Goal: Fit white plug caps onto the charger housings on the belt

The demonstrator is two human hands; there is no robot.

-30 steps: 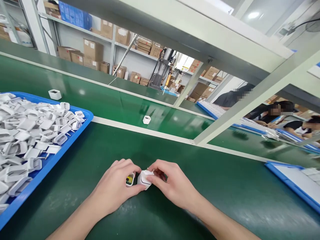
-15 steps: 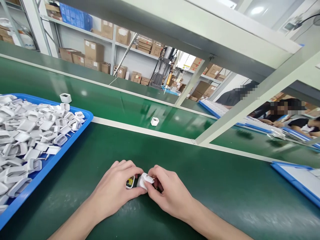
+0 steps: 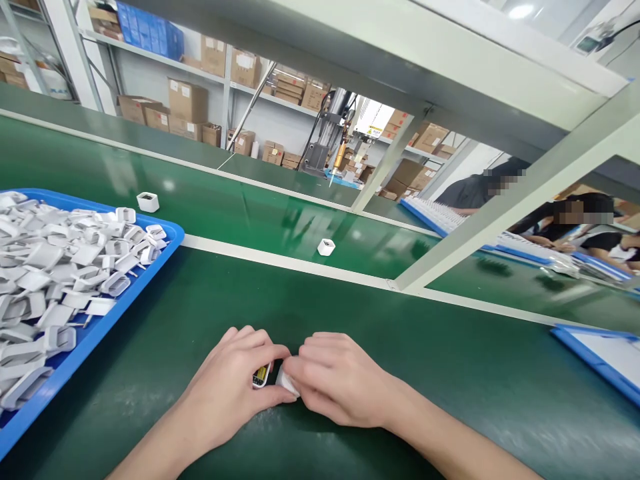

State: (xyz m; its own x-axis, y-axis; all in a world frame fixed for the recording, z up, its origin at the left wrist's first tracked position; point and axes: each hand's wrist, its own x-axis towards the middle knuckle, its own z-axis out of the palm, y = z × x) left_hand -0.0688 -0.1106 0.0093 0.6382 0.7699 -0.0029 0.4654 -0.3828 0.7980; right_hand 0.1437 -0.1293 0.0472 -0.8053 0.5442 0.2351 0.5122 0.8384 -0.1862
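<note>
My left hand (image 3: 237, 370) is closed around a white charger housing (image 3: 261, 377), whose open end shows yellow and dark parts inside. Its thumb and forefinger also reach the edge of a white plug cover (image 3: 287, 383) just to the right. My right hand (image 3: 333, 379) grips that cover from the other side, its fingers curled over most of it, so the pins are hidden. Both hands are low over the green bench top (image 3: 300, 300), close together. Between the housing and the cover a dark gap shows.
A blue tray (image 3: 107, 319) heaped with white plug covers (image 3: 45, 257) stands at the left. Beyond the pale strip, a green belt carries two white housings (image 3: 326, 247). A slanted pale post (image 3: 450, 257) rises at right, near another blue tray (image 3: 595, 363). Co-workers sit beyond.
My right hand has rolled over the plug cover, hiding its pins, while my left hand keeps its hold. Both white housings on the belt have shifted right.
</note>
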